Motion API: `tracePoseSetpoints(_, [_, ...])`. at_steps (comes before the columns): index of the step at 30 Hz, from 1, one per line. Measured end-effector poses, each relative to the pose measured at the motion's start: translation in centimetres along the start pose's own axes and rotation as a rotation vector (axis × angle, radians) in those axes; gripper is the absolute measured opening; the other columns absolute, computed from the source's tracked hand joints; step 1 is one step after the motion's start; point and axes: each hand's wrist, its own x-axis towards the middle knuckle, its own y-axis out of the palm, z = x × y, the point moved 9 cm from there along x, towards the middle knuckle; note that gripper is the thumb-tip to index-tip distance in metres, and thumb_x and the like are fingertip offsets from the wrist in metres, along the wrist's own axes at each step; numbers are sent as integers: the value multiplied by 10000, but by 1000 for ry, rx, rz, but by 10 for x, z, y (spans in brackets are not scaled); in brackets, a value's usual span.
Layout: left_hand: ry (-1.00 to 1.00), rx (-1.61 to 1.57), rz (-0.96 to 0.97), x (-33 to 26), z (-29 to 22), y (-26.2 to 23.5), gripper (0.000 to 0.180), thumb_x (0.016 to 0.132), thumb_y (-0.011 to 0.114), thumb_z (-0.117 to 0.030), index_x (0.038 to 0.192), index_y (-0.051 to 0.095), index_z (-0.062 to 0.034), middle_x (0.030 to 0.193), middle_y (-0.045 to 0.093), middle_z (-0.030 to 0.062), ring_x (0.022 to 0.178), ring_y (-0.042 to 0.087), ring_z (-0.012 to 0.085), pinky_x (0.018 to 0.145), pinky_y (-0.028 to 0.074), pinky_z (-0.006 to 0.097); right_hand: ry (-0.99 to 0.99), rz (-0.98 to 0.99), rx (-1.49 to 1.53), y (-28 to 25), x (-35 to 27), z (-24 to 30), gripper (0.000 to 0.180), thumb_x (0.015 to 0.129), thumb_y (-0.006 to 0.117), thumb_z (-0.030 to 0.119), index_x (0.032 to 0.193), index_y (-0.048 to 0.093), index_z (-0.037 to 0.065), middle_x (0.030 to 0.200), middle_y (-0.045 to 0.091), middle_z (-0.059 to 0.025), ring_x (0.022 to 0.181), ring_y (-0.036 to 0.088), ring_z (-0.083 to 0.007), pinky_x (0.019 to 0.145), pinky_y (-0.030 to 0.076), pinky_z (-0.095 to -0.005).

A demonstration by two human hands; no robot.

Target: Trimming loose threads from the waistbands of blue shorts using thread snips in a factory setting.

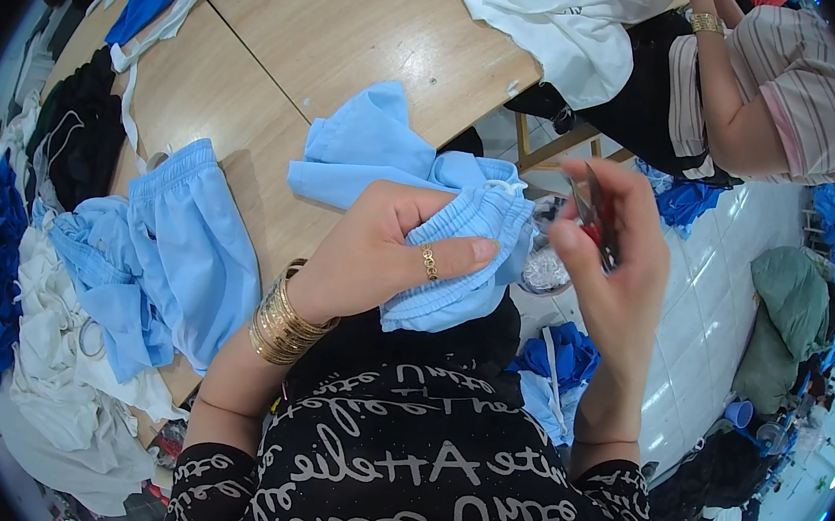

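The light blue shorts [439,243] are bunched up in the left hand [388,253], whose grip is pinching the stretchy waistband, in front of the person's chest. The waistband runs left to right, and the legs trail far-left onto the wooden counter [359,34]. The right hand [610,249] pinches small thread snips [595,217], pointing up. More blue shorts [177,247] lie in a pile on the left, maybe still waiting.

Matt light-blue cloth garment [458,254], smooth pale wooden table [359,34], glossy tiled floor [703,318]
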Motion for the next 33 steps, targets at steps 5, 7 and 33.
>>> tracePoseSetpoints(5, [30, 24, -12, 0, -3, 0, 192, 823, 634, -165, 883, 644, 18, 721, 611, -13, 631, 508, 10, 549, 415, 172, -64, 246, -133, 8, -23, 21, 186, 763, 667, 114, 897, 572, 28, 730, 561, -67, 588, 546, -167, 518, 428, -255])
tracePoseSetpoints(7, [43, 62, -22, 0, -6, 1, 196, 825, 630, -163, 893, 643, 21, 723, 613, -11, 641, 506, 11, 555, 420, 175, -230, 279, -301, 16, -29, 30, 174, 760, 662, 126, 862, 564, 26, 723, 566, -78, 587, 559, -220, 507, 431, -288])
tracePoseSetpoints(33, [71, 64, -42, 0, -5, 3, 200, 827, 622, -160, 900, 641, 25, 752, 620, -1, 676, 512, 20, 588, 431, 182, -308, 296, -432, 25, -32, 29, 127, 790, 622, 153, 823, 546, 57, 689, 526, -52, 581, 547, -205, 495, 418, -299])
